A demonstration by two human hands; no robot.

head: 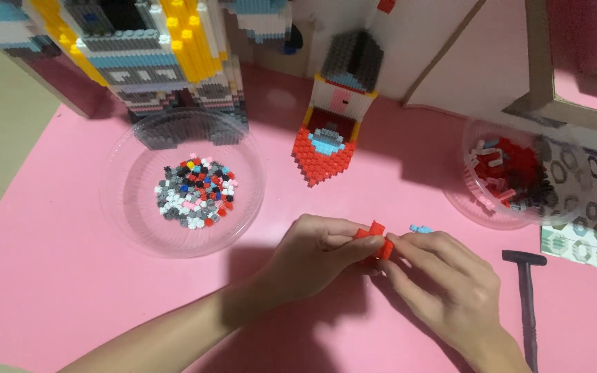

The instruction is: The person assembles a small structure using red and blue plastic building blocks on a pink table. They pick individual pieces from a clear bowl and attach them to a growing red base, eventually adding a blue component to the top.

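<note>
Red brick piece (376, 242) mostly hidden — fingers cover it.

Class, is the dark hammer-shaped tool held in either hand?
No. The dark tool lies on the pink table, beside the right hand.

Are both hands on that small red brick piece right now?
Touching. The head view shows the left hand and right hand pinching the red brick piece from either side, fingertips pressed directly against it with no visible gap.

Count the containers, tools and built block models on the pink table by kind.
Clear plastic bowls of loose blocks: 2
Dark T-shaped tools: 1
Built block models: 2, a tall grey-and-yellow one and a small red-fronted one
Total: 5
</note>
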